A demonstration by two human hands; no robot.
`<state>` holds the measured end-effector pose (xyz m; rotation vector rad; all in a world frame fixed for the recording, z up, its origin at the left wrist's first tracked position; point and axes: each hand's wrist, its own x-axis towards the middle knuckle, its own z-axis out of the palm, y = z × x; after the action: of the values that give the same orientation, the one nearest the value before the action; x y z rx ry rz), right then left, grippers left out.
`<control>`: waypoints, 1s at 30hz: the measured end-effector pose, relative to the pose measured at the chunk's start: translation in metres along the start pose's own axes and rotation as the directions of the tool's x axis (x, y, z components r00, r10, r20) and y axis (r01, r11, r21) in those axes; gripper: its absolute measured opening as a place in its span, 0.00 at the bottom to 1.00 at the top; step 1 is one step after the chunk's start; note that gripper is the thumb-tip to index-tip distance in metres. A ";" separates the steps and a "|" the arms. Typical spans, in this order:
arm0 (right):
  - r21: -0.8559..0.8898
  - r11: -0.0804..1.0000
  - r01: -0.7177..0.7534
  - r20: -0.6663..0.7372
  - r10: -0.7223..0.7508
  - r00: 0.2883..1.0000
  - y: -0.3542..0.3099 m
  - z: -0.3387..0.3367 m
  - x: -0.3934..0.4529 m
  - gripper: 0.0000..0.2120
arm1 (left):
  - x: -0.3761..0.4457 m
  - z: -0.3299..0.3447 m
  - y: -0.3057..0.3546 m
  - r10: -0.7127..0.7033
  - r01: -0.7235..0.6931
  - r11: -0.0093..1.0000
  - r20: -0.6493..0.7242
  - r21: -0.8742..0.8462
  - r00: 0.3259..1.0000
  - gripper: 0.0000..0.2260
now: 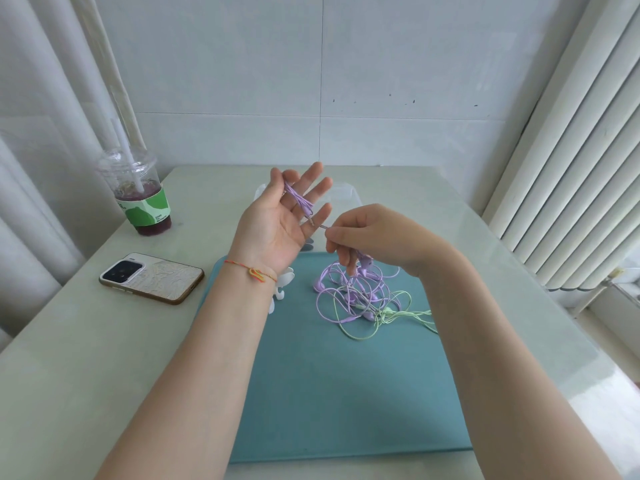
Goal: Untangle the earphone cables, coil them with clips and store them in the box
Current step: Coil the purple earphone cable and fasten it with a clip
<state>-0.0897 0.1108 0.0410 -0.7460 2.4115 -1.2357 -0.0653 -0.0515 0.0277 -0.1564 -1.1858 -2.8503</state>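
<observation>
We hold our left hand [277, 220] up, palm turned toward us, fingers spread and nearly straight, pointing toward one o'clock, with purple cable looped around the middle fingers. A red string bracelet circles that wrist. Our right hand [367, 233] sits at three o'clock of the left, knuckles up, fingers curled downward, thumb and forefinger pinching the cable's end. Both forearms are bare.

Drink cup [142, 199] sleeve: small print (too blurred to read).

Bright, soft daylight from the right; faint shadows, wide-angle bending at edges.
</observation>
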 end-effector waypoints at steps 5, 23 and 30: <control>0.003 1.000 0.010 -0.031 -0.010 0.999 -0.005 -0.006 -0.006 0.11 | 0.001 -0.002 -0.002 0.012 -0.003 0.985 -0.048 0.171 0.999 0.15; -0.266 0.958 0.106 -0.330 -0.194 0.924 -0.007 -0.017 -0.009 0.07 | -0.003 0.008 -0.019 -0.293 0.234 0.679 -0.035 0.696 0.955 0.18; -0.090 0.992 0.088 -0.271 -0.110 0.956 0.001 -0.020 -0.006 0.03 | -0.001 0.004 -0.016 -0.467 0.362 0.776 0.086 0.517 0.880 0.19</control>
<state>-0.0948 0.1278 0.0521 -0.7699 2.6879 -1.3730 -0.0654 -0.0373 0.0196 -0.1933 -2.2008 -2.7926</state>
